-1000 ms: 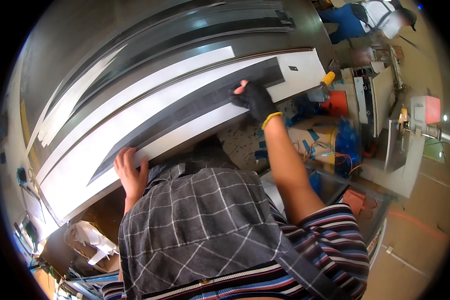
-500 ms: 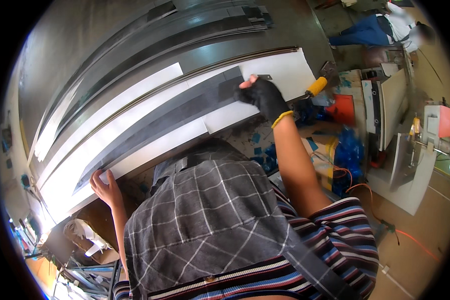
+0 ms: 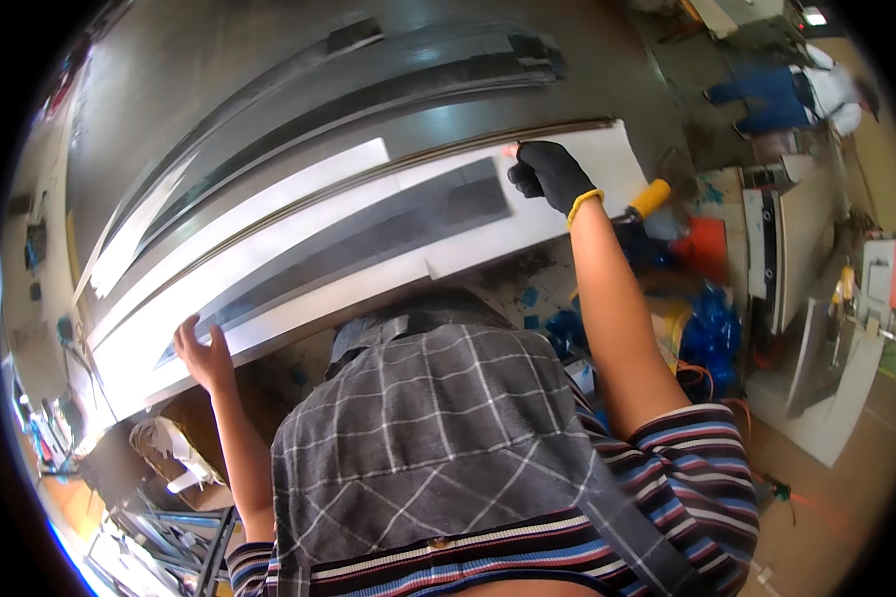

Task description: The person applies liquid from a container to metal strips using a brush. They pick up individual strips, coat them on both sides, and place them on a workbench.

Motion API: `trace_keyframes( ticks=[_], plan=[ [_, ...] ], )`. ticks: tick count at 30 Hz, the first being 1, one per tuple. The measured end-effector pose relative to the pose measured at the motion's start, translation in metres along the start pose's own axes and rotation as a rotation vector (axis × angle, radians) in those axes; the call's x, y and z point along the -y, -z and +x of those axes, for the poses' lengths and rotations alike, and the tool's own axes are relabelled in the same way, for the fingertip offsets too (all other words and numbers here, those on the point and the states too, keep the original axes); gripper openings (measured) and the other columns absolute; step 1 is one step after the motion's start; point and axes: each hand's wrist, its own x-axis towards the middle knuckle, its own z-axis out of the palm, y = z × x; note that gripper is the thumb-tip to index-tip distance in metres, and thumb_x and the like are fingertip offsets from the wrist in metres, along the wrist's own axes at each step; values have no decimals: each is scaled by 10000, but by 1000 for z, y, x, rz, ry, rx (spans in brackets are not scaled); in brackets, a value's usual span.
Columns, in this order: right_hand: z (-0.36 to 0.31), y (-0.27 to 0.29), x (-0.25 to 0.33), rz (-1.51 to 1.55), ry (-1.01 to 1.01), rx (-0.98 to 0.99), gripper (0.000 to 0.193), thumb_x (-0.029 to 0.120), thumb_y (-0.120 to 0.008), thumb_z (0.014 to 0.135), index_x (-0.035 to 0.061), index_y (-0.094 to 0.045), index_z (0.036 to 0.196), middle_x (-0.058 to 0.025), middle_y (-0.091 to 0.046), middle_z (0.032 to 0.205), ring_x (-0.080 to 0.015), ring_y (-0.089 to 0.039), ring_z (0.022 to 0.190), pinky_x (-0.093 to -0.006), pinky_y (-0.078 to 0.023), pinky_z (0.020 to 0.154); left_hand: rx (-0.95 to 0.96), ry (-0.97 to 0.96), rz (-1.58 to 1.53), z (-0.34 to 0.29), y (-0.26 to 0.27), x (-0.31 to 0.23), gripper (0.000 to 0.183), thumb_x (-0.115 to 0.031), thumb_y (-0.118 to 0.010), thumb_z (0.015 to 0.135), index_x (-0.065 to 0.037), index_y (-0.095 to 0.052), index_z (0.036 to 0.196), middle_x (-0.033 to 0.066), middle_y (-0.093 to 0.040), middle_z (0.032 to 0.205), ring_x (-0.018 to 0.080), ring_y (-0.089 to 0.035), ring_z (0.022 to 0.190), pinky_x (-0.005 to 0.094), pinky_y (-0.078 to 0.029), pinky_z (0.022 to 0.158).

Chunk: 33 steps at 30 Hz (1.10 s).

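A long dark grey strip (image 3: 368,234) lies on white sheets (image 3: 587,164) along the near side of the bench. My bare left hand (image 3: 202,355) rests at the strip's left end, fingers spread and thumb apart, with no object in it. My right hand (image 3: 551,177) wears a black fingerless glove and a yellow wristband. It is just past the strip's right end, over the white sheet, with its fingers curled closed. Whatever may be inside those fingers is hidden.
A long thin rod or rail (image 3: 408,159) runs behind the strip. More dark strips (image 3: 428,80) lie farther back. A yellow-handled roller (image 3: 650,199) sits at the bench's right end. Below stands a cardboard box (image 3: 154,453). Another person (image 3: 782,99) is at the far right.
My right hand has shifted right, from over the grey strip's right end to beside it. My left fingers have spread more. The whole view has shifted slightly.
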Motion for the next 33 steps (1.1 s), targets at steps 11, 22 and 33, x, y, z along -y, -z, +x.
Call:
trace_keyframes(
  ticks=[11,22,33],
  plan=[
    [7,-24,4,-88,69,328,99,133,-623,836,76,-564,781,-4,-515,587,-87,-451,454,-233,-325,422,428,-142,5,49,14,-18,362,4,-629,623,-95,-560,964,79,-581,972,303,-537,1014,402,-431,863],
    [36,-19,56,-41,466,117,90,134,-631,826,46,-643,842,18,-543,631,-53,-491,526,-209,-373,490,323,23,18,109,10,-28,174,-161,-518,767,-96,-670,822,151,-663,830,370,-625,828,448,-492,763],
    [134,-2,111,-457,465,-156,143,216,-591,836,93,-641,781,-45,-599,654,-181,-566,569,-297,-416,537,67,-185,180,217,-27,-101,318,-129,-617,773,-114,-598,1090,91,-616,1083,293,-564,1070,407,-446,889]
  ],
)
